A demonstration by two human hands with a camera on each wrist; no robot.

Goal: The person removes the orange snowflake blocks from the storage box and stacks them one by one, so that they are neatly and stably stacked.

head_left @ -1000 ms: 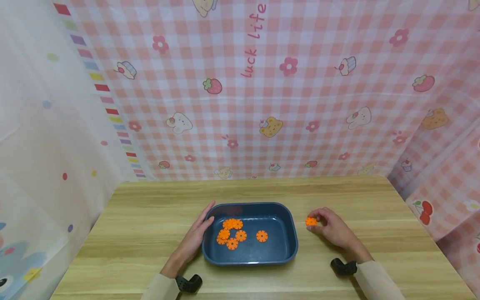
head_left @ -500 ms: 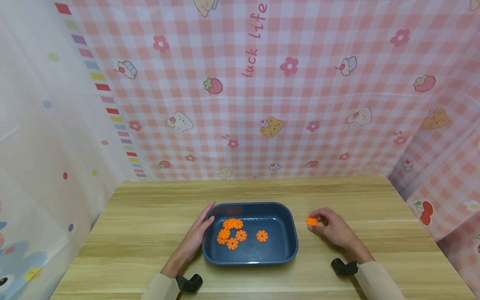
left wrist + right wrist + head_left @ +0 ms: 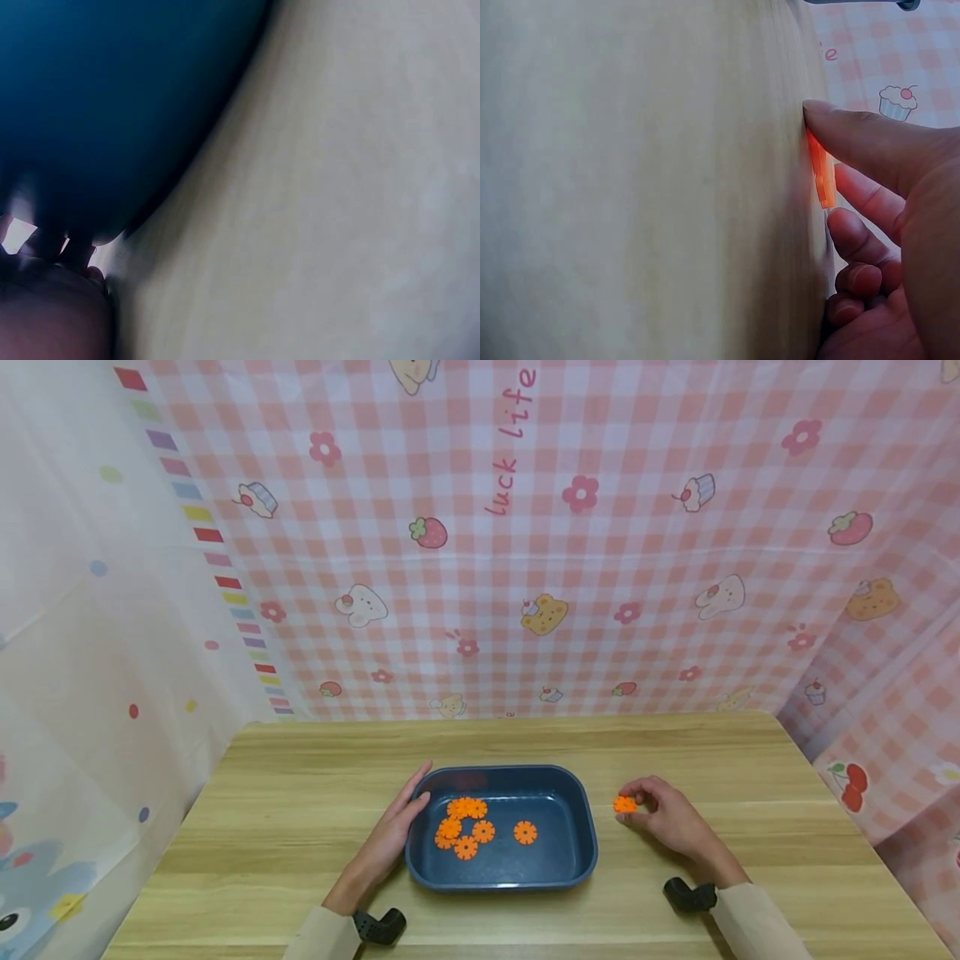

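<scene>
A dark blue rectangular tray (image 3: 517, 877) stands on the wooden table, holding several orange notched plastic discs (image 3: 465, 848). One disc (image 3: 526, 832) lies apart from the cluster, toward the tray's right half. My left hand (image 3: 388, 835) holds the tray's left end, its thumb over the rim and the other fingers along the outer wall. In the left wrist view its fingers meet the blue wall (image 3: 112, 97). Right of the tray, my right hand (image 3: 667, 814) pinches another orange notched disc (image 3: 624, 804) between thumb and fingers. The right wrist view shows that disc (image 3: 822, 171) edge-on, close over the table.
The wooden table (image 3: 285, 827) extends on both sides of the tray. A pink checked cloth (image 3: 480, 585) hangs behind it, with more printed cloth at left and right. Black wrist cameras (image 3: 380, 927) sit on both wrists.
</scene>
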